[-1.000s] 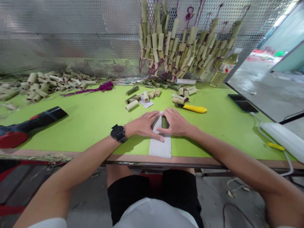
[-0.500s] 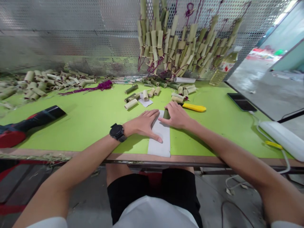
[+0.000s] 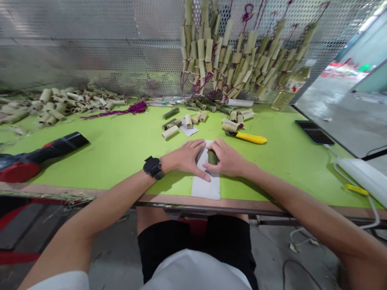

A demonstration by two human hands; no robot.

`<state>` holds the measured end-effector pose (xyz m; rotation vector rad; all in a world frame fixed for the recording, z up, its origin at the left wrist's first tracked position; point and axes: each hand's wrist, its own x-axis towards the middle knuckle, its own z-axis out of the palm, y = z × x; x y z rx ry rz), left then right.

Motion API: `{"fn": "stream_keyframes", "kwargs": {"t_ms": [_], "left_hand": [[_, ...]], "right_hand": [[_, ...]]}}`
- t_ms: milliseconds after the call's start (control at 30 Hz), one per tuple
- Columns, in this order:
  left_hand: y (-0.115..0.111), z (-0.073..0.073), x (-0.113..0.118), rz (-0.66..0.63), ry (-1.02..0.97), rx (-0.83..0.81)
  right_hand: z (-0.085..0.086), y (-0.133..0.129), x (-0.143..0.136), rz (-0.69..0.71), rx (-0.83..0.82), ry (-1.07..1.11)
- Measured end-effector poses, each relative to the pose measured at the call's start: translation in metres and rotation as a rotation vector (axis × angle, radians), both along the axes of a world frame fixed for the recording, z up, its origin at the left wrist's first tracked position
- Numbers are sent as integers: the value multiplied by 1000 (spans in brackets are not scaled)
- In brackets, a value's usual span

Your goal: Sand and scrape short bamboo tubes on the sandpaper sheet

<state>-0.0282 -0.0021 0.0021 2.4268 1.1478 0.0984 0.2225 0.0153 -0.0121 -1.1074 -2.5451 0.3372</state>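
A short green bamboo tube (image 3: 212, 157) lies on a white strip of paper (image 3: 206, 190), perhaps sandpaper, near the table's front edge. My right hand (image 3: 228, 159) is closed around the tube, thumb on the near side and fingers on the far side. Flat on the left part of the strip rests my left hand (image 3: 189, 158), its thumb spread away from the fingers; it holds nothing. Beyond the hands lie a yellow utility knife (image 3: 250, 138) and several loose bamboo pieces (image 3: 170, 132), some green and some pale.
To the left are a cordless power tool (image 3: 39, 155), a heap of bamboo tubes (image 3: 54, 105) and purple cord (image 3: 136, 108). Strung bamboo (image 3: 223, 52) hangs on the perforated metal panel (image 3: 90, 40). A bottle (image 3: 292, 86), phone (image 3: 314, 132) and white power strip (image 3: 365, 177) stand or lie at right.
My right hand has drawn the green tube toward me along the strip. My left hand stays flat on it. The whole view has shifted slightly.
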Motion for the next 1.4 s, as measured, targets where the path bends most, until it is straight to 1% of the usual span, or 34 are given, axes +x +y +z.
{"fn": "stream_keyframes", "kwargs": {"t_ms": [33, 167, 200, 333, 367, 500, 533, 667, 700, 867, 1033, 1233, 1400], "left_hand": [[0, 1, 0, 4, 8, -4], [0, 3, 1, 29, 34, -14], [0, 3, 1, 25, 34, -16], [0, 2, 1, -1, 18, -13], [0, 1, 1, 0, 16, -6], [2, -3, 0, 18, 16, 23], [2, -3, 0, 18, 13, 25], [2, -1, -2, -9, 3, 18], [2, -1, -2, -11, 7, 18], [2, 1, 0, 18, 36, 22], [1, 2, 1, 17, 29, 0], [-3, 2, 4, 48, 18, 19], [-2, 2, 4, 46, 23, -3]], "right_hand": [[0, 2, 1, -7, 5, -5], [0, 12, 4, -146, 48, -15], [1, 12, 4, -151, 40, -15], [1, 1, 2, -42, -17, -22], [2, 0, 3, -35, -16, -29], [5, 6, 5, -151, 27, -52], [5, 6, 5, -157, 28, -48], [6, -1, 3, -39, -17, -41], [6, -1, 3, -29, -19, -48], [10, 9, 4, -142, 32, -84], [9, 3, 5, -18, -16, -63], [8, 13, 6, -116, 29, -52], [7, 0, 4, -43, -9, -41]]}}
